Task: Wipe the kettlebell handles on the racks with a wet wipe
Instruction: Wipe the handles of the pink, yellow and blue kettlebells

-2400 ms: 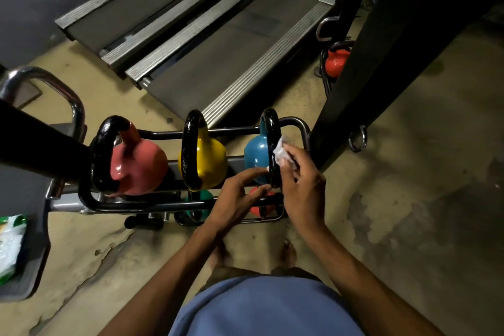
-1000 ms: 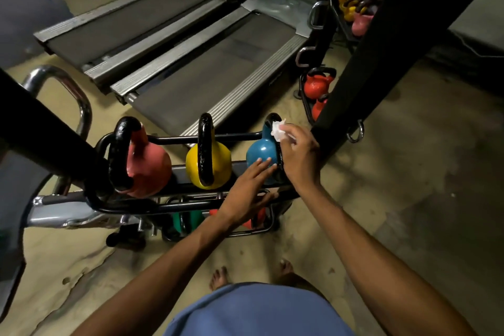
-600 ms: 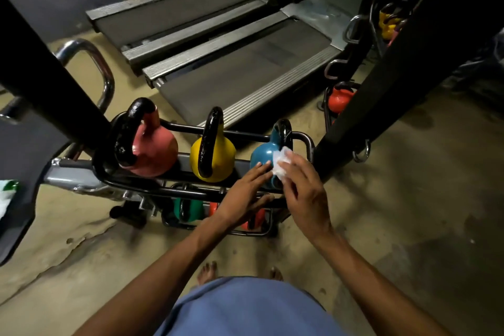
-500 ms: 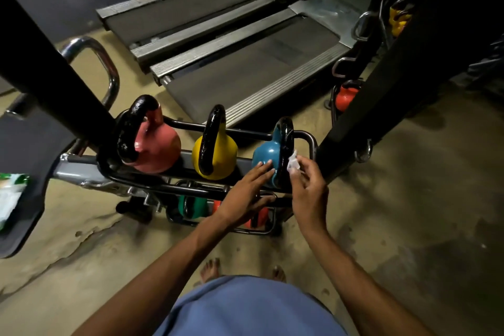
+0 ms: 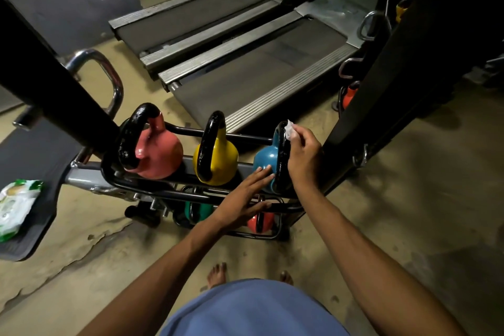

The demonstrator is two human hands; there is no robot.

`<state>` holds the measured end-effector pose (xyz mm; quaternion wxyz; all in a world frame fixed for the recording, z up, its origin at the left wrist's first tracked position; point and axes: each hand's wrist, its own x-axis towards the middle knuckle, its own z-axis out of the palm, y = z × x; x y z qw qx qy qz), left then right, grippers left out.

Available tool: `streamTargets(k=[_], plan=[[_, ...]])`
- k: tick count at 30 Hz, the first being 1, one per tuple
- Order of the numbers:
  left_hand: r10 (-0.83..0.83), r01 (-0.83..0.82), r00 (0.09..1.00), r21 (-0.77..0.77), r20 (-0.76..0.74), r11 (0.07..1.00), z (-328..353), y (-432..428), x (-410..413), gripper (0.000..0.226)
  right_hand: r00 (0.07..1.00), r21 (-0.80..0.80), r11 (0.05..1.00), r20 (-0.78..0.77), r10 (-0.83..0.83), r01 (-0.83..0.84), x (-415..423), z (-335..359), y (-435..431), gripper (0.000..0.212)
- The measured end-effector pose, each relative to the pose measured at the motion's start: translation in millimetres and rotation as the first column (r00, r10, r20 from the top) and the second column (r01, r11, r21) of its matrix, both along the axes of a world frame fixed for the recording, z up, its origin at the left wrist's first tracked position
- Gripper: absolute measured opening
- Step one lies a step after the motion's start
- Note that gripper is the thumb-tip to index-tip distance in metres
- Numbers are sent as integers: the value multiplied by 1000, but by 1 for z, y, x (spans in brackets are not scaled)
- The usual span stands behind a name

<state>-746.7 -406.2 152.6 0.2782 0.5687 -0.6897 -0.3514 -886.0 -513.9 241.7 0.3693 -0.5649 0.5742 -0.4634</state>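
Observation:
Three kettlebells with black handles sit on the top tier of a low rack (image 5: 191, 133): a pink kettlebell (image 5: 161, 155), a yellow kettlebell (image 5: 218, 157) and a blue kettlebell (image 5: 266, 158). My right hand (image 5: 304, 155) pinches a white wet wipe (image 5: 289, 128) against the top of the blue kettlebell's handle (image 5: 282, 161). My left hand (image 5: 245, 198) lies flat with straight fingers, its fingertips touching the blue kettlebell's body. A green kettlebell (image 5: 199, 211) and a red kettlebell (image 5: 260, 222) sit on the lower tier.
Two treadmill decks (image 5: 245, 68) lie behind the rack. A thick black post (image 5: 381, 76) rises to the right, and a black bar (image 5: 54, 95) crosses at left. A green-and-white wipes pack (image 5: 16, 204) lies on a dark platform at left. Another rack holds a red kettlebell (image 5: 349, 95).
My right hand slid the wipe up the blue kettlebell's handle from its middle to its top. My left hand stayed on the blue kettlebell. The view shifted a little.

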Motion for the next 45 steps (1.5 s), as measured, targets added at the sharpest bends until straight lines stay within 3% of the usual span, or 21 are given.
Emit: streamTargets(k=[2, 4, 7, 9, 11, 13, 15, 17, 18, 20, 22, 25, 28, 31, 34, 37, 39, 42, 45], plan=[[-1, 1, 1000, 7, -1, 1000, 0, 0, 1, 72, 981, -159, 985, -193, 36, -68, -1, 0, -4, 23], [4, -4, 1000, 4, -5, 1000, 0, 1, 1, 72, 909, -323, 911, -401, 114, -257, -9, -5, 4, 27], [16, -15, 1000, 9, -11, 1000, -1, 1, 0, 71, 648, -392, 676, -743, 166, -623, -33, -18, 30, 32], [15, -15, 1000, 18, -21, 1000, -2, 2, 0, 71, 542, -362, 572, -821, 178, -736, -48, -28, 46, 30], [3, -2, 999, 13, -33, 1000, -3, 2, 1, 70, 558, -381, 556, -809, 187, -738, -58, -35, 55, 30], [-3, 4, 999, 19, -33, 1000, -2, 1, 3, 70, 645, -396, 637, -734, 214, -661, -62, -37, 64, 32], [-6, 6, 1000, 22, -19, 1000, -1, 1, 3, 71, 818, -361, 806, -522, 242, -469, -57, -31, 75, 31], [-6, 6, 1000, 21, -18, 1000, -1, 2, 3, 71, 966, -180, 965, -206, 154, -192, -43, -18, 84, 26], [-5, 5, 1000, 22, -21, 1000, -1, 2, 3, 72, 994, -38, 994, -48, 101, -103, -34, -14, 83, 24], [-5, 5, 1000, 21, -20, 1000, -1, 1, 4, 73, 965, 246, 968, 262, -8, -59, -19, -15, 68, 23], [-6, 6, 1000, 31, -1, 999, 1, 1, 4, 73, 884, 440, 892, 453, -118, -106, -13, -18, 46, 27], [-9, 9, 1000, 46, 8, 999, 3, 1, 4, 73, 862, 514, 848, 481, -159, -131, -15, -18, 33, 25], [-9, 9, 1000, 36, 6, 999, 2, 1, 4, 74, 928, 328, 944, 362, -90, -36, -14, -9, 32, 15], [-9, 9, 1000, 29, 2, 1000, 0, 1, 3, 75, 996, 76, 996, 84, 43, -49, -8, 1, 14, 12], [-10, 10, 1000, 34, 5, 999, 0, 0, 4, 74, 974, -91, 989, -206, 92, -112, -10, 3, 4, 21], [-7, 7, 1000, 32, -1, 999, -2, 0, 4, 74, 875, -308, 903, -465, 133, -301, -24, -4, 21, 23], [6, -5, 1000, 29, -20, 1000, -2, 1, 2, 73, 752, -375, 792, -641, 154, -482, -39, -12, 41, 28], [22, -22, 999, 20, -35, 1000, 0, 3, -1, 73, 526, -359, 602, -842, 121, -713, -59, -27, 59, 33], [19, -18, 999, 9, -32, 1000, 4, 4, -1, 72, 336, -244, 479, -935, 115, -843, -62, -23, 53, 30]])
